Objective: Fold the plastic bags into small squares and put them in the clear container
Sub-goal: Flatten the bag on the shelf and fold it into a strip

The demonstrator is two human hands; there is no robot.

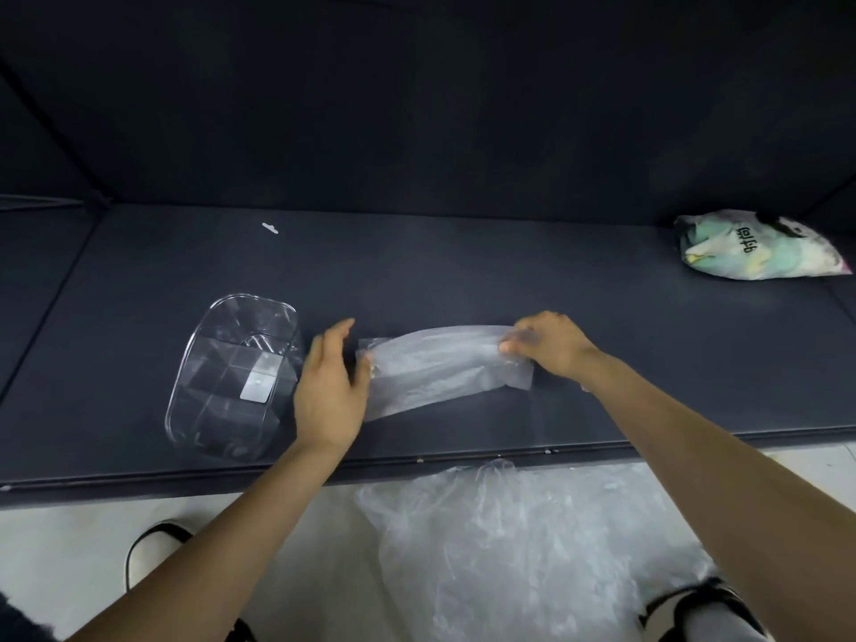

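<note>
**Bag folded to a strip, one hand at each end**

Container (234, 377) of clear plastic stands at the left centre of the frame on the dark desk (463, 271), open side up, with a pale label on its floor. No folded bag shows inside it. A small white scrap (270, 228) lies on the desk above it, toward the upper left.

Just right of the container is the left hand (331, 386). Its fingers are straight and held together, edge-on to the desk, and the thumb rests against the left end of the plastic bag (444, 370). Whether that thumb pinches the film or only touches it cannot be told.

The bag lies at the centre of the frame, flattened into a long translucent strip that runs left to right on the desk between the two hands.

The right hand (549, 347) has its fingers curled over the strip's right end and pinches the film between thumb and fingertips.

Below the desk edge, at the lower centre and right, a heap of loose clear bags (519, 549) lies in the person's lap. At the far right, near the back of the desk, sits a stuffed printed bag (759, 247), well apart from the hands.
</note>
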